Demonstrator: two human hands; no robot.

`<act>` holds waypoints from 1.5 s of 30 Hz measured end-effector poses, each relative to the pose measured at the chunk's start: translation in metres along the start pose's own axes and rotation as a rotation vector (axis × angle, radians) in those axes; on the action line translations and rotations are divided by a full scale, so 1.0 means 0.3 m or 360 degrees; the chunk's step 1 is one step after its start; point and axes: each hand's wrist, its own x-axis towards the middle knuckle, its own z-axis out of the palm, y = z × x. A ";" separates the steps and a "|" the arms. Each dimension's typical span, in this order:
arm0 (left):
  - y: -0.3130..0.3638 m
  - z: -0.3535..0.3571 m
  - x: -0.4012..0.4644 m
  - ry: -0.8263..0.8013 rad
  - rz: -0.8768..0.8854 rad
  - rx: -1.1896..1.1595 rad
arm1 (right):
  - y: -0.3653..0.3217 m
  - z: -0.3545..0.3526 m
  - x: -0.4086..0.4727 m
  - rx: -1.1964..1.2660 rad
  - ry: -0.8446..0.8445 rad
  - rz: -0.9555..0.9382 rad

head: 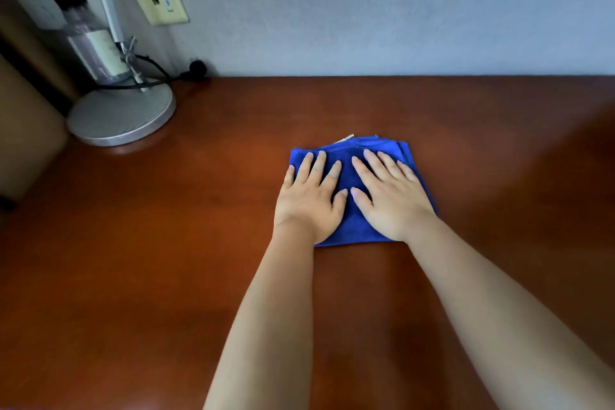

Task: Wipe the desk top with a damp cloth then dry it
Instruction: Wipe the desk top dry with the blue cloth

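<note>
Pressing folded cloth | both hands flat | desk top | grey wall

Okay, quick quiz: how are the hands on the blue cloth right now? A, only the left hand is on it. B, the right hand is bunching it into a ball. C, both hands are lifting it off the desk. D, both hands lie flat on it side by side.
D: the left hand and the right hand lie flat with straight fingers on the folded blue cloth, which rests on the desk.
</note>
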 end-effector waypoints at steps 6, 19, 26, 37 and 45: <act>0.006 0.021 -0.274 -0.0021 0.0047 0.0008 | -0.125 0.012 -0.260 0.0011 -0.0013 0.0038; -0.004 0.040 -0.521 -0.0052 0.0078 0.0033 | -0.244 0.038 -0.479 0.0022 -0.0029 -0.0003; -0.059 0.013 -0.298 0.0001 0.0038 0.0052 | -0.195 0.028 -0.252 0.0027 0.0051 -0.0022; -0.139 -0.023 0.053 0.0036 -0.0063 0.0032 | -0.104 0.011 0.122 0.0027 0.0095 -0.0098; -0.124 -0.022 0.007 0.0025 -0.0105 0.0049 | -0.111 0.006 0.095 0.0016 0.0068 -0.0082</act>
